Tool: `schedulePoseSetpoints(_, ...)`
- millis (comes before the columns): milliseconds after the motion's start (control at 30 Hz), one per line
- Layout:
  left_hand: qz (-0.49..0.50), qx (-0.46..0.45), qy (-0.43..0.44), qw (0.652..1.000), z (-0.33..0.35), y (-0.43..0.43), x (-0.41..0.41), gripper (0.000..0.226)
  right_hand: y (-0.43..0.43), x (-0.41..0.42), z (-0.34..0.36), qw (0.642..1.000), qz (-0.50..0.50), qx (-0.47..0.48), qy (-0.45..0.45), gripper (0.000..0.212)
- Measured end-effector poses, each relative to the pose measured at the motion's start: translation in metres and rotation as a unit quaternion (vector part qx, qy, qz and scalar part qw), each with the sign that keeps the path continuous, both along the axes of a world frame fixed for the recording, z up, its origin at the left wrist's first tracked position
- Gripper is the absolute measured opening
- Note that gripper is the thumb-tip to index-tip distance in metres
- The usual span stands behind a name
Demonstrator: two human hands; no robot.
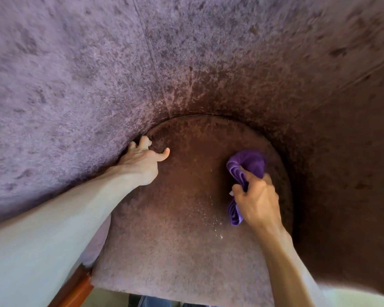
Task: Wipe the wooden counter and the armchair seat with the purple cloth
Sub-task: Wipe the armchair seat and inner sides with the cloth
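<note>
Down on the armchair seat [186, 218], toward its back right edge, my right grip [257, 200] is closed around the purple cloth [251, 161]. The cloth is bunched into a soft wad. One rounded lump sticks out past my fingers and touches the seat, and a folded tail hangs out below my palm. Its weave looks fine and a little shiny, a brighter purple than the upholstery.

My left grip [142, 165] is at the seat's back left edge, holding nothing. Its fingers are spread and bent, the tips push into the crease where seat meets backrest [98, 74], and the thumb points out over the seat.

Seat and backrest wear the same mottled, short-piled plush, lilac where light falls and brownish in the shaded hollow. The seat has a rounded back edge and a straight front edge, and the backrest curves around it like a shell, with a thin seam running up it. Pale specks [211, 218] lie scattered on the seat between my two hands. Below the front left corner shows an orange wooden rail [75, 289].
</note>
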State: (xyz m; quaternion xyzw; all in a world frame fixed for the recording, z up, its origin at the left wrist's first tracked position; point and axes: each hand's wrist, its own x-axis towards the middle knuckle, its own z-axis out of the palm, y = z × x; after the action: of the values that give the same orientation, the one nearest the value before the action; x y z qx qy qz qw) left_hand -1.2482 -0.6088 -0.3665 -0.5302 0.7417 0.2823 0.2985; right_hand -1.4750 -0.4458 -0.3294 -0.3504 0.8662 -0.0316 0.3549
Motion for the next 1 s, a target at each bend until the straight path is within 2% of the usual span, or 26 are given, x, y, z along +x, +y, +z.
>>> schedulePoseSetpoints(67, -0.004, -0.002, -0.003, 1.0, 0.0, 0.001, -0.002, 0.086, -0.001, -0.003, 0.001, 0.999, 0.041, 0.027, 0.004, 0.051)
schedulePoseSetpoints(167, -0.004, -0.004, -0.001, 1.0, 0.0, 0.0, -0.001, 0.085, -0.009, -0.006, 0.003, 0.999, 0.021, -0.01, 0.035, 0.051)
schedulePoseSetpoints(300, 0.0, -0.002, 0.0, 1.0, -0.001, 0.0, 0.0, 0.086, -0.02, -0.02, 0.001, 0.995, 0.05, 0.085, -0.026, 0.051)
schedulePoseSetpoints(400, -0.001, 0.004, -0.002, 1.0, 0.001, -0.002, -0.002, 0.084, -0.022, -0.022, 0.001, 0.999, 0.032, 0.039, -0.001, 0.049)
schedulePoseSetpoints(467, -0.003, 0.0, -0.001, 1.0, 0.0, -0.003, -0.003, 0.081, -0.019, -0.018, -0.002, 0.997, 0.034, 0.062, -0.013, 0.054)
schedulePoseSetpoints(533, -0.012, -0.006, -0.004, 1.0, 0.0, -0.004, -0.002, 0.08, -0.012, -0.014, -0.003, 0.994, 0.062, 0.075, 0.052, 0.055)
schedulePoseSetpoints(600, -0.011, -0.002, -0.004, 1.0, 0.0, -0.004, -0.001, 0.079, -0.004, -0.01, -0.003, 0.971, 0.127, 0.052, 0.196, 0.055)
schedulePoseSetpoints(633, -0.009, 0.001, -0.003, 1.0, 0.0, -0.003, -0.001, 0.079, 0.001, -0.008, -0.004, 0.96, 0.146, 0.025, 0.24, 0.056)
schedulePoseSetpoints(733, -0.006, -0.006, 0.001, 1.0, -0.002, -0.003, 0.0, 0.081, 0.015, -0.002, -0.014, 0.944, 0.167, -0.014, 0.286, 0.072)
schedulePoseSetpoints(800, -0.006, -0.005, 0.004, 1.0, -0.004, -0.002, 0.001, 0.082, 0.02, 0.001, -0.021, 0.942, 0.171, 0.027, 0.289, 0.086)
schedulePoseSetpoints(867, -0.001, -0.005, 0.004, 1.0, -0.005, -0.001, 0.002, 0.082, 0.022, 0.001, -0.024, 0.945, 0.168, 0.054, 0.277, 0.092)
schedulePoseSetpoints(933, -0.002, -0.004, 0.004, 1.0, -0.005, -0.002, 0.002, 0.083, 0.022, -0.004, -0.024, 0.951, 0.171, 0.053, 0.253, 0.088)
schedulePoseSetpoints(1000, -0.001, -0.002, 0.007, 1.0, -0.006, -0.002, 0.002, 0.083, 0.021, -0.009, -0.022, 0.971, 0.136, 0.011, 0.195, 0.077)
